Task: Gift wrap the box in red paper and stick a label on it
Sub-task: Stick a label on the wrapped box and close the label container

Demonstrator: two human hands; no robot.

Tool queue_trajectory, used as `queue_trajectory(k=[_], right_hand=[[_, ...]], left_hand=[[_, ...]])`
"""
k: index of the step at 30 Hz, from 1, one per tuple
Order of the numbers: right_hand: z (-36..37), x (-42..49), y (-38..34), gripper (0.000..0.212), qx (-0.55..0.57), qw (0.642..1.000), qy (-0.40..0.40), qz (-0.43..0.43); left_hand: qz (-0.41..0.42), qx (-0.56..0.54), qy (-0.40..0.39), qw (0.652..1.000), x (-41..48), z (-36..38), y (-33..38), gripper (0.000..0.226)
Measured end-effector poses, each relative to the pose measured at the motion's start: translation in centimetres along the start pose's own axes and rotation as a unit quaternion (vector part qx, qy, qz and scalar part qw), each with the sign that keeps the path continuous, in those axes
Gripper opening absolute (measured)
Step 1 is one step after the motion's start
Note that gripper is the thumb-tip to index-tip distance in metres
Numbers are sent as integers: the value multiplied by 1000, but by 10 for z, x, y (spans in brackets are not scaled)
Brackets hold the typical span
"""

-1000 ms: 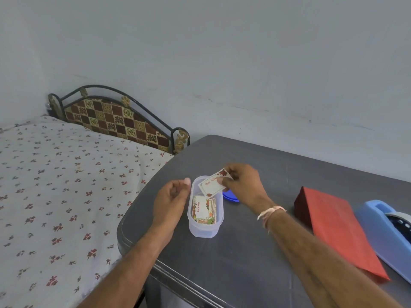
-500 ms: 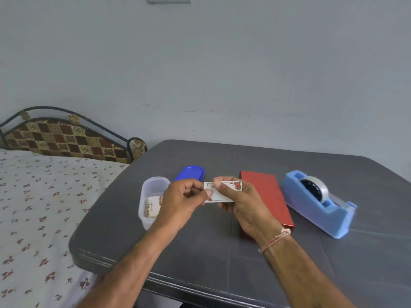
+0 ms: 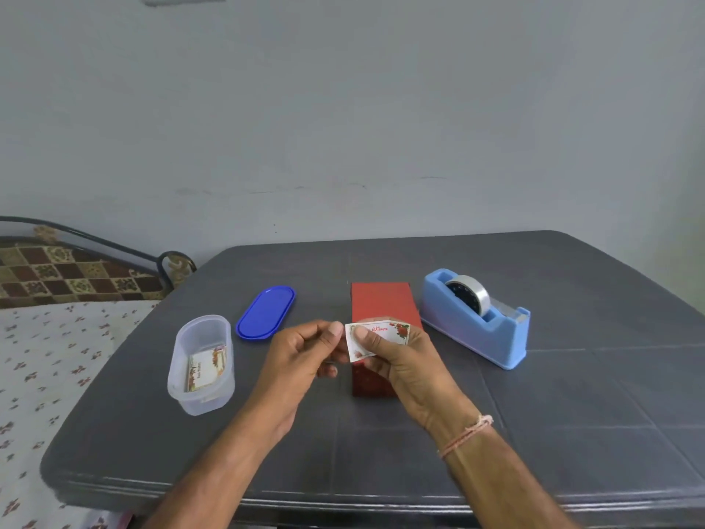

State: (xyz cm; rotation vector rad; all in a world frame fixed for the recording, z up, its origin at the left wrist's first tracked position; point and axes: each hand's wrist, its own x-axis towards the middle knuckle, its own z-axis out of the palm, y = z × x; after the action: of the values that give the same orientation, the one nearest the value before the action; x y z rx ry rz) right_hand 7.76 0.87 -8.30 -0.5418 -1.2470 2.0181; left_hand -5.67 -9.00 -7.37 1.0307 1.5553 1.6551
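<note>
Head view looks down on a dark grey table (image 3: 572, 414) where 2 hands meet over a small printed label (image 3: 385, 332). The right hand (image 3: 408, 368) holds the label from below, its thumb pressed across the card's face and its fingers curled behind. The left hand (image 3: 297, 353) has its fingers curled too, with thumb and forefinger closed on the label's left edge. The label sits tilted in the air, just above the near half of the red wrapped box (image 3: 381, 303), which lies flat at the table's middle with its long side running away from the person. A thread bracelet (image 3: 467, 433) circles the right wrist. To the right of the box, close beside it, stands a light blue tape dispenser (image 3: 477, 330) with a roll in it. To the left lies a blue lid (image 3: 266, 311), and nearer the table's left edge a clear container (image 3: 183, 376) with more labels (image 3: 206, 366) inside. A bed (image 3: 45, 357) with a flowered sheet borders the table on the left.
</note>
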Motion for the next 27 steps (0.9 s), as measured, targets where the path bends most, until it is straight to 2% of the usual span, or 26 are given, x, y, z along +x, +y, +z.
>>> queue_trajectory(k=[4, 7, 10, 17, 22, 27], right_hand=[[-3, -2, -3, 14, 9, 1000, -8, 1], [-4, -1, -3, 18, -6, 1000, -15, -11], [-3, 1, -4, 24, -28, 999, -12, -22], [-1, 2, -6, 18, -113, 993, 10, -46], [2, 2, -8, 11, -163, 984, 14, -65], [3, -2, -6, 12, -144, 988, -4, -59]], left_hand=[[-51, -70, -19, 996, 4, 2, 2, 29], [-65, -74, -37, 994, 5, 2, 3, 28], [-67, -64, -37, 995, 7, 0, 5, 27], [-41, 5, -22, 999, 5, -7, 12, 28], [-37, 29, -10, 999, 4, -11, 13, 10], [-24, 57, 0, 998, 1, -13, 13, 8]])
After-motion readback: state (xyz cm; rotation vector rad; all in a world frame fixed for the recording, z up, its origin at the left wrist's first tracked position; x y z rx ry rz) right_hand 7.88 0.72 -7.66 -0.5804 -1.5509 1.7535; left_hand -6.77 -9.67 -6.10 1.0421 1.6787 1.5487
